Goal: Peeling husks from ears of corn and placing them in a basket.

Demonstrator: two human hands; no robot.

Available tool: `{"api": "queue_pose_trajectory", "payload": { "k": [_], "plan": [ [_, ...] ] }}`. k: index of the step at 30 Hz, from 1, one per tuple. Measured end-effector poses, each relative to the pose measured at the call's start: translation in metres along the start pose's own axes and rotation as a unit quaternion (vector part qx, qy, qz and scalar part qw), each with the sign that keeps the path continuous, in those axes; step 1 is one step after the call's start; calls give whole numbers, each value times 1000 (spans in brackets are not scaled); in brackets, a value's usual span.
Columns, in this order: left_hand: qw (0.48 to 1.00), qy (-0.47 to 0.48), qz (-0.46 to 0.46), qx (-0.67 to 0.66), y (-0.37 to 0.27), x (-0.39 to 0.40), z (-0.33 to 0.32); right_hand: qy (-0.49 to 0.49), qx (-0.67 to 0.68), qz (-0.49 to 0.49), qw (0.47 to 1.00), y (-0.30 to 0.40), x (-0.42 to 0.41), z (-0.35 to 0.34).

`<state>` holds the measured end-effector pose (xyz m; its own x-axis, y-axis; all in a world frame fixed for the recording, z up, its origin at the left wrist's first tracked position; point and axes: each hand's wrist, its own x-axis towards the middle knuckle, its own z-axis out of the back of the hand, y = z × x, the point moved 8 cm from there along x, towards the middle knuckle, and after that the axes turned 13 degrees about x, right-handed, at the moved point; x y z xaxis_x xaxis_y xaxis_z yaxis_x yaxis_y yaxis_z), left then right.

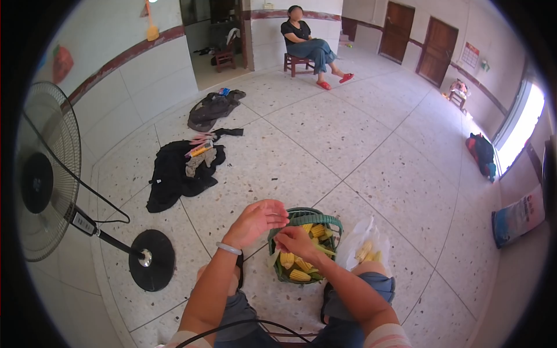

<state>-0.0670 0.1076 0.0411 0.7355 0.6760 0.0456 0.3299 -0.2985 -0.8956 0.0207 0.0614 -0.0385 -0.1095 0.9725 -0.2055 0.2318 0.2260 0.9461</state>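
A green woven basket [328, 219] with a handle stands on the floor between my feet, holding several pieces of yellow corn [300, 275] and some green husk. My left hand [261, 219] is raised at the basket's upper left, palm facing right, fingers apart and holding nothing visible. Close beside it, over the basket, my right hand [296, 241] has curled fingers; whether something small is between them cannot be told. Right of the basket, a clear plastic bag [353, 243] with several pale corn pieces [366, 251] lies near my right knee.
A standing fan [152, 261] is at the left. Dark clothes [167, 174] and a dark garment [213, 111] lie on the tiled floor. A person [304, 39] sits on a wooden chair [299, 61] at the back. A blue and white sack [518, 217] leans at the right wall.
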Motion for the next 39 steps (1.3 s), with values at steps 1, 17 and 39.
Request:
{"api": "queue_pose_trajectory", "payload": {
  "k": [1,17,39],
  "plan": [
    [1000,-1,1,1,-1,-1,4,-6,-54,-6,999,-5,-2,7],
    [898,-206,-10,389,76,48,51,-100,-15,112,989,-26,21,48],
    [874,-148,81,456,96,70,18,47,-37,74,995,-56,30,-2]
  ]
}}
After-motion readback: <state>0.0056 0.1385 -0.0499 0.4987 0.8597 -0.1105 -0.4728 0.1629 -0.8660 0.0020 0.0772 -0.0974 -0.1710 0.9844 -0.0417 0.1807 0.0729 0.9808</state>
